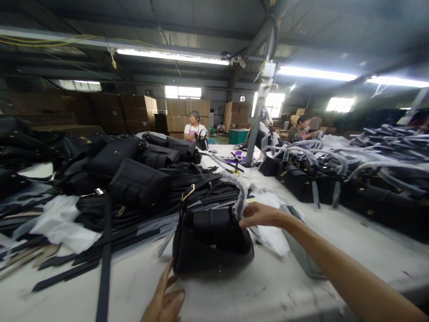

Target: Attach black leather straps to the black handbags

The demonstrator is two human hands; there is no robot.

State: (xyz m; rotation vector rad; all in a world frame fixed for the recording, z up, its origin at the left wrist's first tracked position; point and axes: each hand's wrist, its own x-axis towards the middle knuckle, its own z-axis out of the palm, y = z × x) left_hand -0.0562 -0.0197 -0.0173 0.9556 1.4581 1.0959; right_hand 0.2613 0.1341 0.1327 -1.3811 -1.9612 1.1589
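A small black handbag (214,257) stands on the white table in front of me. Its handle (240,197), wrapped in clear plastic, arches up at the far right side. My right hand (259,215) pinches the lower end of that handle by the bag's top right corner. At the bag's lower left corner is my left hand (165,296), its index finger stretched out against the side and the other fingers loosely bent, holding nothing. A gold buckle (188,192) on a black strap sticks up at the bag's left.
Black bags (139,181) and loose straps (197,192) heap up on the left. Finished-looking bags with wrapped handles (298,179) line the right. A grey flat case (303,246) lies beside my right forearm. A metal post (256,134) rises from the table; co-workers (194,127) sit beyond.
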